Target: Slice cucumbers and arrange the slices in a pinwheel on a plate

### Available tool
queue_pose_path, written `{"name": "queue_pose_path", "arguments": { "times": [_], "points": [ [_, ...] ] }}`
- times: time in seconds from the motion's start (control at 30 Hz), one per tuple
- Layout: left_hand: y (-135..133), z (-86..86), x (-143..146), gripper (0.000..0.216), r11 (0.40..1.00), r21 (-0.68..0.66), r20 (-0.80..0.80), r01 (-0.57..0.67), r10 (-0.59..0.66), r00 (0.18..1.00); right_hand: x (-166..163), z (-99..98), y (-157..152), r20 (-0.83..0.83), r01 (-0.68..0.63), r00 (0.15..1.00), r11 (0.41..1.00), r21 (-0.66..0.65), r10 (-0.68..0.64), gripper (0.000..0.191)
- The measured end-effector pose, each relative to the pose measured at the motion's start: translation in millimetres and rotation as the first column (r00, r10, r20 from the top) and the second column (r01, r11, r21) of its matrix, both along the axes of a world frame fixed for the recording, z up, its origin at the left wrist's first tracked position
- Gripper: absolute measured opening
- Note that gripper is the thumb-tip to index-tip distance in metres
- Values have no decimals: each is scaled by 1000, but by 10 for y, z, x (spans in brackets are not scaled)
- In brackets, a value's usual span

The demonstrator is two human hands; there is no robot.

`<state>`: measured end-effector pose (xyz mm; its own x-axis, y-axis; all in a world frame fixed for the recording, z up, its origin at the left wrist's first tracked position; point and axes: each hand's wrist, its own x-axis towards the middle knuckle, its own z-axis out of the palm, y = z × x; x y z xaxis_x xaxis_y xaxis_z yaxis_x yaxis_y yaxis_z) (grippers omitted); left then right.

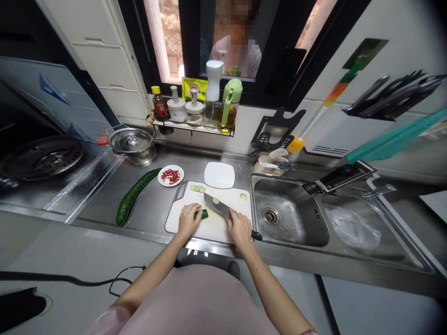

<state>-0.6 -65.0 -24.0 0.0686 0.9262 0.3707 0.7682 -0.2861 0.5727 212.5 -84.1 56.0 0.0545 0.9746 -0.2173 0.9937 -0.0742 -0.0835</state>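
My left hand (189, 219) is closed on a short piece of cucumber (204, 214) lying on the white cutting board (216, 228). In my right hand (240, 227) is a kitchen knife (223, 208) with a dark blade and black handle, its blade pointing up and left over the board. One cucumber slice (215, 201) clings to the flat of the blade. A row of overlapping cucumber slices (198, 189) lies at the board's far left, and a separate slice (243, 197) sits near its far right corner.
A whole cucumber (134, 197) and a plate of chopped red pieces (171, 176) are left of the board. Behind it stands a square white plate (219, 175). The sink (289, 209) adjoins on the right; a lidded steel pot (134, 146) stands at back left.
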Motion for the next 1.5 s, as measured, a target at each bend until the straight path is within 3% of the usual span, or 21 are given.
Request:
{"name": "queue_pose_path", "arguments": {
  "times": [0.37, 0.6, 0.83, 1.1, 1.33, 1.5],
  "points": [
    [-53, -5, 16, 21, 993, -115, -14, -6, 4, 1000, 1, -71, -34, 4, -11, 1000, 994, 106, 11, 47],
    [129, 223, 56, 29, 992, -85, 92, -95, 103, 990, 45, -86, -22, 38, -61, 998, 990, 131, 56, 47],
    [376, 509, 193, 30, 967, -242, -26, 84, -93, 995, 57, -7, -21, 78, -143, 988, 978, 153, 132, 52],
    [410, 524, 253, 20, 961, -228, 59, 157, -148, 987, 118, -2, -33, 108, -179, 981, 967, 182, 161, 49],
    [435, 519, 321, 9, 962, -266, 152, 59, -18, 988, 151, -25, -19, 118, -159, 983, 974, 164, 141, 48],
    [553, 347, 257, 13, 899, -431, 294, -69, 213, 932, 256, -52, -41, 122, -101, 989, 986, 132, 85, 48]
  ]
}}
